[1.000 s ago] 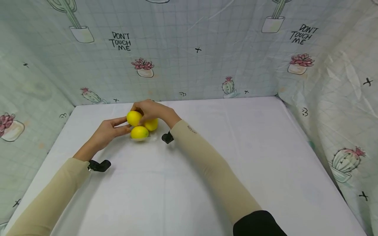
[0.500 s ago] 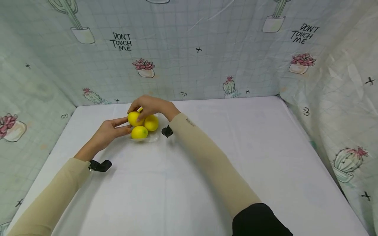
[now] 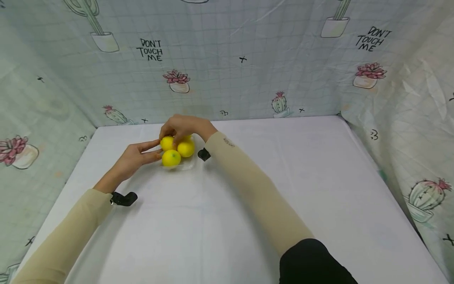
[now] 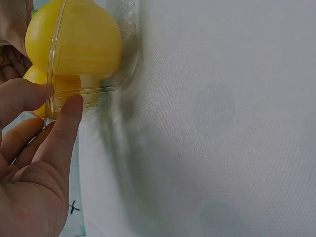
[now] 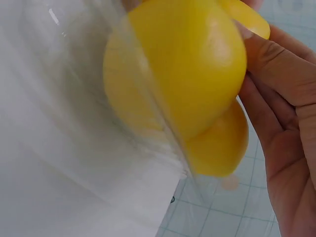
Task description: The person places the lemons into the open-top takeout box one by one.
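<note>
Several yellow lemons sit together in a clear plastic container (image 3: 186, 166) at the table's far left. The front lemon (image 3: 171, 158) shows a greenish tip; another lemon (image 3: 186, 148) lies to its right. My right hand (image 3: 184, 125) reaches over from behind and holds the back-left lemon (image 3: 167, 143) between thumb and fingers, partly covering it. From the left, my left hand (image 3: 136, 157) pinches the container's edge. In the left wrist view, its thumb (image 4: 66, 123) presses the clear wall from outside. The right wrist view shows my right thumb (image 5: 269, 54) against a lemon.
A white cloth covers the table (image 3: 227, 221). Behind it hangs a patterned curtain (image 3: 220, 79) with cactus drawings, continuing along both sides. Black wrist cameras sit on both sleeves, the left one (image 3: 124, 198) low over the table.
The lemon under my right hand sits slightly lower and is more covered by the fingers. The front lemon has turned, its greenish tip now higher. My left hand stays at the container.
</note>
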Action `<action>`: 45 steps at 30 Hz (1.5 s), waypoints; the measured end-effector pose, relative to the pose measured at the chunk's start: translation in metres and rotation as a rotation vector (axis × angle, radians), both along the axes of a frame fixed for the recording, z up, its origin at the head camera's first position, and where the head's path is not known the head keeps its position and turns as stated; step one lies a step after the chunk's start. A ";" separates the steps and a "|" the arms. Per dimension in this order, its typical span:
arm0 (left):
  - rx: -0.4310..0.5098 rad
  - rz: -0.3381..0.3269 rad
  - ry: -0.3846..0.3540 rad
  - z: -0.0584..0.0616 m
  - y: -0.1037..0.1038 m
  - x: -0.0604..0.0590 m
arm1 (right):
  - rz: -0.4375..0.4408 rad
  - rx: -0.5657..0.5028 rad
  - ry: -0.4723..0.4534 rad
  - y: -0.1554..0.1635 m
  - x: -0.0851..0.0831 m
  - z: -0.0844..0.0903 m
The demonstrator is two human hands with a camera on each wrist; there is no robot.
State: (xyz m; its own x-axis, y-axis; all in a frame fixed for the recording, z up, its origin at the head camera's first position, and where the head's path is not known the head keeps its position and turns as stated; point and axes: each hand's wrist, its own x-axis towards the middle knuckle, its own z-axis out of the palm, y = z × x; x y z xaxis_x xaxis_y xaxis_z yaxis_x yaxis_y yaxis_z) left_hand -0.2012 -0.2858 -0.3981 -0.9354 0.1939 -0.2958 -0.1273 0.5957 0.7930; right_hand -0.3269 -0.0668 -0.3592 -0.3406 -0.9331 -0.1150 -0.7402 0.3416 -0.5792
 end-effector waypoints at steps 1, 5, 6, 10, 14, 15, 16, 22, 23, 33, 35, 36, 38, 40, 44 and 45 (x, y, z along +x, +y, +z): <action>-0.007 0.000 -0.004 -0.001 0.000 0.001 | -0.006 0.006 -0.007 0.000 0.000 0.000; -0.003 0.005 -0.023 -0.002 0.001 0.006 | -0.028 0.017 -0.051 0.000 0.000 -0.003; 0.001 0.001 -0.022 -0.002 0.001 0.007 | -0.032 0.016 -0.060 0.000 -0.001 -0.003; 0.010 -0.013 0.001 -0.001 0.001 0.005 | -0.033 0.015 -0.039 0.002 -0.004 -0.001; 0.002 -0.011 -0.004 0.001 0.002 0.003 | -0.020 0.025 0.009 0.003 -0.003 0.002; 0.004 -0.009 -0.011 0.000 0.002 0.003 | -0.015 0.027 0.016 0.003 -0.002 0.002; 0.008 -0.006 -0.017 0.001 0.003 0.003 | -0.011 0.030 0.020 0.004 -0.002 0.002; 0.047 0.000 -0.032 -0.003 0.002 0.003 | -0.024 0.041 0.044 0.007 0.004 -0.003; 0.050 0.002 -0.032 -0.004 0.002 0.003 | -0.036 0.046 0.049 0.009 0.006 -0.003; 0.084 0.012 -0.029 -0.007 0.006 -0.001 | -0.114 0.013 0.171 0.056 0.022 0.008; 0.088 0.014 -0.027 -0.007 0.007 -0.002 | -0.136 -0.005 0.200 0.074 0.030 0.012; 0.089 0.013 -0.027 -0.007 0.007 -0.003 | -0.148 -0.010 0.225 0.084 0.034 0.013; 0.087 0.007 -0.026 -0.007 0.008 -0.004 | -0.192 -0.008 0.291 0.105 0.044 0.015; 0.083 -0.007 -0.022 -0.007 0.008 -0.005 | -0.245 -0.002 0.354 0.129 0.055 0.017; 0.064 -0.040 0.028 0.000 0.006 0.001 | -0.353 -0.032 0.440 0.180 0.078 0.012; 0.031 -0.047 0.060 0.003 0.006 0.003 | -0.377 -0.040 0.458 0.194 0.085 0.009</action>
State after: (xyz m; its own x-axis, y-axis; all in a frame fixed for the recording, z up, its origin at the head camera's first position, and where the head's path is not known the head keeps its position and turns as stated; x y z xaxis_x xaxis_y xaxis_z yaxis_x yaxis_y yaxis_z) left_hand -0.1980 -0.2798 -0.3953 -0.9410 0.2463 -0.2322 -0.0511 0.5749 0.8166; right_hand -0.2420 0.1276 -0.3499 -0.6564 -0.7384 0.1548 -0.7493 0.6141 -0.2478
